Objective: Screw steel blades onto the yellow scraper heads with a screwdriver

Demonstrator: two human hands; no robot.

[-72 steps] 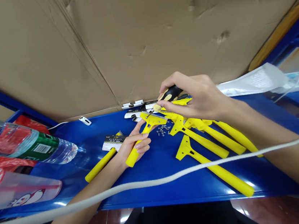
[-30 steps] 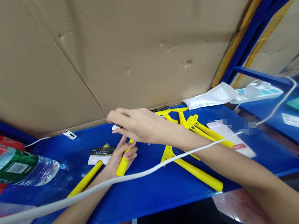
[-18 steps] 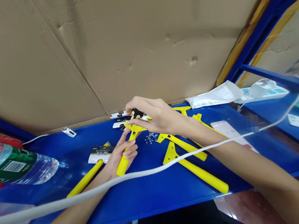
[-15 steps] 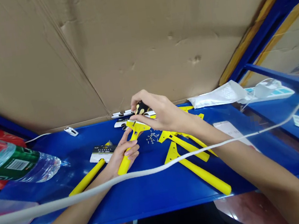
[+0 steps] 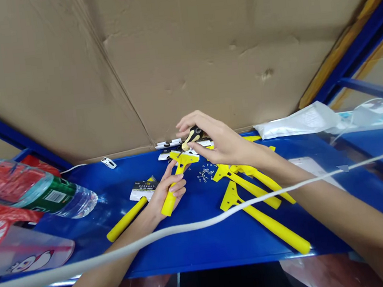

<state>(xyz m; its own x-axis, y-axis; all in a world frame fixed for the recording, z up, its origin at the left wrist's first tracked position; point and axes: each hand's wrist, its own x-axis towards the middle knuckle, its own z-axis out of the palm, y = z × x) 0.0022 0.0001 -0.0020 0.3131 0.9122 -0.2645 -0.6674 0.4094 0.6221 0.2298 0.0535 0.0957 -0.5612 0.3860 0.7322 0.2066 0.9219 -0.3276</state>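
Note:
My left hand (image 5: 168, 193) is closed around the handle of a yellow scraper (image 5: 181, 165), its wide head tilted up and away from me. In my right hand (image 5: 225, 143) is a short screwdriver (image 5: 194, 135) with a black and pale yellow handle. The thumb lies under that handle while the fingers arch loosely over it. Its tip points down at the scraper head and seems to touch it. Small loose screws and nuts (image 5: 205, 173) are scattered on the blue surface just beyond the scraper. To their right lie several more yellow scrapers (image 5: 271, 224).
A white cable (image 5: 195, 227) crosses in front of my forearms. At left are a water bottle (image 5: 58, 195), a plastic cup (image 5: 50, 244) and a yellow handle (image 5: 127, 219). Black-and-white packets (image 5: 143, 190), a white pouch (image 5: 295, 120) and a phone (image 5: 311, 168) lie around. Cardboard (image 5: 202, 58) stands behind.
The view has shifted left, bringing more of the cup into sight. My right fingers have loosened and straightened over the screwdriver, showing more of its handle. My left hand keeps its hold on the scraper.

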